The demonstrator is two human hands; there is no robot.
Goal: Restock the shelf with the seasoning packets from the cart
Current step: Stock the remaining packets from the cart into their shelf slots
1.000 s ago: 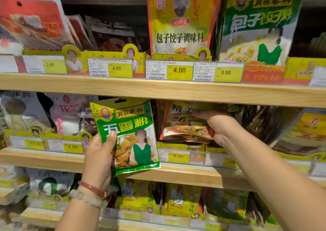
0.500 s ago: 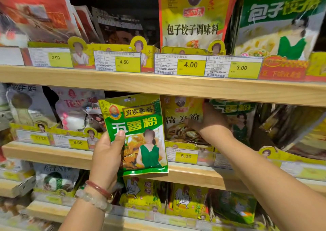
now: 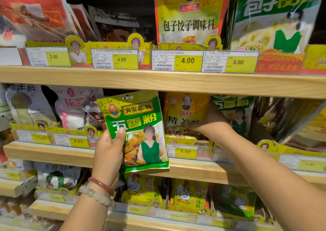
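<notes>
Landmark: the middle shelf point(image 3: 53, 153), a pale wooden board with yellow price tags along its front edge.
Left hand: the left hand point(image 3: 107, 153) grasps a green seasoning packet point(image 3: 139, 133), thumb pressed on its front face and fingers curled behind it; two bead bracelets point(image 3: 100, 190) circle the wrist.
Packet held: upright and slightly tilted, out in front of the middle shelf, its lower edge hanging below the board's front edge; it hides part of the goods behind it.
Right hand: the right hand point(image 3: 210, 123) reaches in above the middle shelf, between the yellow packet point(image 3: 183, 114) and a row of green packets point(image 3: 234, 114) of the same design as the held one. The fingers seem pushed in behind the yellow packet, out of sight, so I cannot tell whether they grip anything.
In the way: the right forearm crosses the middle shelf's front edge and covers tags to the right of the 5.00 price tag point(image 3: 185, 151).
Left on the middle shelf: white and pink packets point(image 3: 74, 110) behind a 6.00 tag.
Above the middle shelf: the upper shelf point(image 3: 158, 81) carries a tall yellow packet point(image 3: 187, 15) and a large green-and-white packet point(image 3: 275, 19), with tags reading 2.00, 4.50, 4.00 and 3.00.
Below the middle shelf: yellow packets with a rooster print point(image 3: 187, 193) stand in a row.
</notes>
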